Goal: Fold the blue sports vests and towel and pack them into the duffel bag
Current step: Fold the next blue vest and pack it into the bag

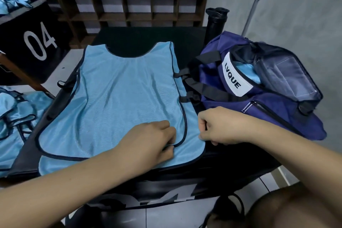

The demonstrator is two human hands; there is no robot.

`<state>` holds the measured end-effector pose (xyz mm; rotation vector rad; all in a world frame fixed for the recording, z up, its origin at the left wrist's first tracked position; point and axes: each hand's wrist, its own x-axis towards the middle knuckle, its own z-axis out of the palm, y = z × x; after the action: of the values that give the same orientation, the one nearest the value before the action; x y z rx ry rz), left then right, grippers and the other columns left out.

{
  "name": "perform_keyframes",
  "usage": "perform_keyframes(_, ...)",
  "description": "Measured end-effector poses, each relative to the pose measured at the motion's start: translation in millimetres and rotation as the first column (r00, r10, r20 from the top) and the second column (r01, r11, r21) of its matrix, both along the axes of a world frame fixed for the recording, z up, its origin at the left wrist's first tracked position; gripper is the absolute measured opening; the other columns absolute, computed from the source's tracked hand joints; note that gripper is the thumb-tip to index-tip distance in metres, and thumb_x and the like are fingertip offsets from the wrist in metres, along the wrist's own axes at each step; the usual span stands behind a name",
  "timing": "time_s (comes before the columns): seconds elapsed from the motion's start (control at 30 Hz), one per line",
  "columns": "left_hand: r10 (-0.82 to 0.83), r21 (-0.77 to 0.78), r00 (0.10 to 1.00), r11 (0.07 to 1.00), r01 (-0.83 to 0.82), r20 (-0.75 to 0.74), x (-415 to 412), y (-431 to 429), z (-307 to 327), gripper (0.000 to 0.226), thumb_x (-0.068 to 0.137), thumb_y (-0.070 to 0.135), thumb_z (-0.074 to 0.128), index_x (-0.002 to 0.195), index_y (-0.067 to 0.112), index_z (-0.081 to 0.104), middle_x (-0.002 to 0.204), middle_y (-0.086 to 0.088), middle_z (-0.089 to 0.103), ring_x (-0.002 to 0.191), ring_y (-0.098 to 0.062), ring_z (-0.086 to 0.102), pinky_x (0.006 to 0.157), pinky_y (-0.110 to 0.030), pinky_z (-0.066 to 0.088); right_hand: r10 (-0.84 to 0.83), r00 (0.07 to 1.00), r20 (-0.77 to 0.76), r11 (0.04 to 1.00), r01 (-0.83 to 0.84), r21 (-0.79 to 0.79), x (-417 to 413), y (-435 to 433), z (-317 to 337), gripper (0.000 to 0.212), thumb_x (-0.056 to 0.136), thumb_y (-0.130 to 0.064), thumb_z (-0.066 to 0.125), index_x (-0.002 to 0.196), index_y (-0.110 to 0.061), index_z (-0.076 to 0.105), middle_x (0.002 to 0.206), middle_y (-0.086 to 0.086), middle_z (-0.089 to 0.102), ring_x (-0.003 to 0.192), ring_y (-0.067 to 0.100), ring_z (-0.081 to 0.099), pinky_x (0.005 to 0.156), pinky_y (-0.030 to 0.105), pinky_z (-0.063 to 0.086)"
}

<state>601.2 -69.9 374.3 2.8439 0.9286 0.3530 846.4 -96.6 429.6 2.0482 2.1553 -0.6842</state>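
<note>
Partway: one blue vest (120, 98) lies flat and unfolded on the bench (138, 37). The duffel bag (268, 102) just right of it is open, with blue cloth (248, 72) already inside. More vests (14, 126) wait heaped at left; no towel seen. Left hand (153, 140) grip closed, pinching the vest's dark trim near the hem — right hand (222, 127) pinches its near right corner.

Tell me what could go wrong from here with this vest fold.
1. Black webbing straps of the navy fabric duffel bag lie against the right edge of the light blue mesh sports vest; a fold from that side could drag them in.
2. The left hand and right hand pinch only the near hem's right end, so the thin mesh may skew when lifted.
3. That hem lies near the black table's front edge and could slide off.
</note>
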Motion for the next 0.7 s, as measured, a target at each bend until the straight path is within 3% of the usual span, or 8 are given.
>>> perform_keyframes(0.1, 0.029, -0.05, 0.999, 0.998, -0.028, 0.014, 4, 0, 3, 0.026, 0.084, 0.05, 0.044, 0.091, 0.031, 0.06, 0.088, 0.01, 0.055, 0.078, -0.015, 0.062, 0.066, -0.036, 0.053, 0.002, 1.0, -0.011, 0.998, -0.001, 0.061, -1, -2, 1, 0.012, 0.092, -0.027, 0.068, 0.086, -0.018, 0.066, 0.066, -0.007, 0.075, 0.054, 0.0, 0.059, 0.055, 0.021, 0.047)
perform_keyframes(0.2, 0.06, -0.163, 0.991, 0.986, -0.041, 0.116, 4, 2, 11, 0.017, 0.081, 0.046, 0.053, 0.085, 0.031, 0.06, 0.084, 0.013, 0.057, 0.075, -0.007, 0.059, 0.07, -0.036, 0.053, -0.051, 0.981, -0.189, 0.988, 0.077, 0.136, -8, -1, -4, 0.027, 0.098, -0.037, 0.067, 0.085, -0.013, 0.065, 0.064, -0.005, 0.074, 0.044, 0.004, 0.056, 0.049, 0.017, 0.041)
perform_keyframes(0.27, 0.087, -0.241, 0.973, 0.97, -0.033, 0.215, 3, 2, 15, 0.006, 0.082, 0.037, 0.06, 0.082, 0.031, 0.062, 0.083, 0.015, 0.06, 0.077, -0.007, 0.062, 0.072, -0.032, 0.053, -0.119, 0.939, -0.324, 0.989, 0.143, 0.05, -13, 0, -8, 0.037, 0.101, -0.047, 0.064, 0.09, -0.011, 0.063, 0.069, -0.001, 0.077, 0.041, 0.013, 0.054, 0.05, 0.025, 0.042)
perform_keyframes(0.37, 0.092, -0.267, 0.947, 0.964, -0.007, 0.308, 2, -3, 21, 0.002, 0.087, 0.033, 0.063, 0.085, 0.032, 0.062, 0.085, 0.014, 0.062, 0.08, -0.012, 0.064, 0.073, -0.033, 0.054, -0.249, 0.838, -0.485, 0.968, 0.226, -0.108, -18, 2, -15, 0.05, 0.1, -0.053, 0.066, 0.098, -0.002, 0.063, 0.077, 0.007, 0.079, 0.043, 0.021, 0.051, 0.045, 0.026, 0.034)
perform_keyframes(0.43, 0.063, -0.261, 0.939, 0.965, 0.029, 0.337, 2, -7, 21, 0.004, 0.09, 0.029, 0.066, 0.088, 0.031, 0.063, 0.087, 0.014, 0.061, 0.081, -0.013, 0.064, 0.074, -0.033, 0.054, -0.296, 0.764, -0.574, 0.955, 0.248, -0.163, -20, 3, -17, 0.045, 0.101, -0.043, 0.069, 0.098, 0.001, 0.064, 0.08, 0.012, 0.079, 0.043, 0.019, 0.052, 0.038, 0.024, 0.03)
perform_keyframes(0.53, 0.004, -0.248, 0.947, 0.965, 0.08, 0.32, 1, -11, 19, 0.01, 0.093, 0.022, 0.07, 0.091, 0.03, 0.064, 0.089, 0.014, 0.06, 0.083, -0.01, 0.063, 0.077, -0.032, 0.054, -0.314, 0.696, -0.646, 0.948, 0.267, -0.173, -18, 5, -15, 0.019, 0.099, -0.017, 0.074, 0.092, -0.002, 0.064, 0.074, 0.012, 0.076, 0.045, 0.019, 0.059, 0.036, 0.023, 0.033)
perform_keyframes(0.7, -0.042, -0.271, 0.967, 0.956, 0.112, 0.252, -1, -12, 11, 0.01, 0.097, 0.024, 0.07, 0.094, 0.03, 0.063, 0.09, 0.016, 0.06, 0.082, -0.006, 0.061, 0.078, -0.03, 0.053, -0.325, 0.736, -0.594, 0.945, 0.276, -0.176, -8, 1, 0, 0.018, 0.094, -0.004, 0.071, 0.104, -0.003, 0.056, 0.081, 0.02, 0.078, 0.049, 0.022, 0.063, 0.038, 0.024, 0.034)
